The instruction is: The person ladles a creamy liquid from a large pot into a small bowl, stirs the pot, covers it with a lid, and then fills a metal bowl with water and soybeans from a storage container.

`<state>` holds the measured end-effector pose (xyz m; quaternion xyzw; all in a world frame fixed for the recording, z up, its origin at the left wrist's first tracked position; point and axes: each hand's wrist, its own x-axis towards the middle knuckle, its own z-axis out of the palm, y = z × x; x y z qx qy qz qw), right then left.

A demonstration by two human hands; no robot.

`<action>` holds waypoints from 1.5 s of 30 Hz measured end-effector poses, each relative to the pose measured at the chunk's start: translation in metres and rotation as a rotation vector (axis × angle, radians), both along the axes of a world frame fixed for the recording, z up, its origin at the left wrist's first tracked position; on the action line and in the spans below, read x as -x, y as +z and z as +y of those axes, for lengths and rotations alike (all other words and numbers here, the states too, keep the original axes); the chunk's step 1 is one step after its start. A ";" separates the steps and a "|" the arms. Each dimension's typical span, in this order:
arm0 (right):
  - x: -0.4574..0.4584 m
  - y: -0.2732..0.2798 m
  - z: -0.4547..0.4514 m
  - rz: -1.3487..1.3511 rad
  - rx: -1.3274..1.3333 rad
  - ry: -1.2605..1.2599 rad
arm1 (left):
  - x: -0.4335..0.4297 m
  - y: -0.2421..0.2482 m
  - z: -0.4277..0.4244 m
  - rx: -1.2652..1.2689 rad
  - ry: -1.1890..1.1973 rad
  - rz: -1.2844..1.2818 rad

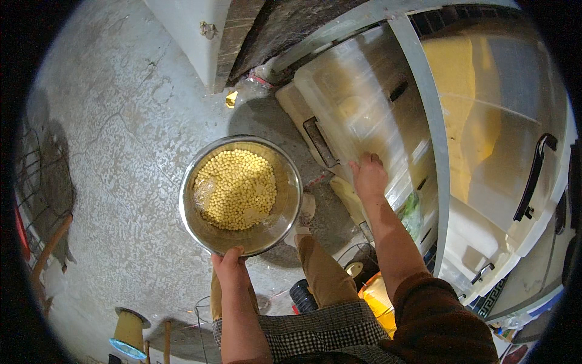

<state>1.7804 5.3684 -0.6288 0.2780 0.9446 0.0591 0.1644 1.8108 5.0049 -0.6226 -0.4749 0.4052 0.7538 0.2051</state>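
Observation:
My left hand point(233, 268) grips the near rim of a round stainless steel bowl point(291, 214), with the thumb over the edge. Yellow soybeans point(238, 189) cover the bottom of the bowl, with a patch of foamy liquid at their left side. To the right, my right hand point(370, 177) is at the edge of a clear plastic lid point(345, 100) on a storage box. Its fingers curl at the lid's edge; whether they grip it is hard to tell. A dark handle point(321, 142) shows on the box's side, left of that hand.
A metal frame post point(432, 113) runs beside the box. Further right stands another clear lidded bin point(514, 150) with a black handle. An orange bag point(379, 305) and a black cylindrical object point(303, 295) lie near my legs. A wire rack point(41, 182) is at the far left.

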 end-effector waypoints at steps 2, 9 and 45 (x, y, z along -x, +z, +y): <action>-0.003 0.000 -0.004 0.026 -0.002 0.017 | 0.000 0.000 0.001 0.009 0.005 -0.011; 0.008 -0.010 -0.008 -0.064 0.132 0.020 | -0.004 -0.005 0.002 0.060 -0.014 -0.021; -0.041 0.018 0.071 1.101 1.580 -1.343 | 0.011 0.004 0.049 -0.366 -0.554 0.231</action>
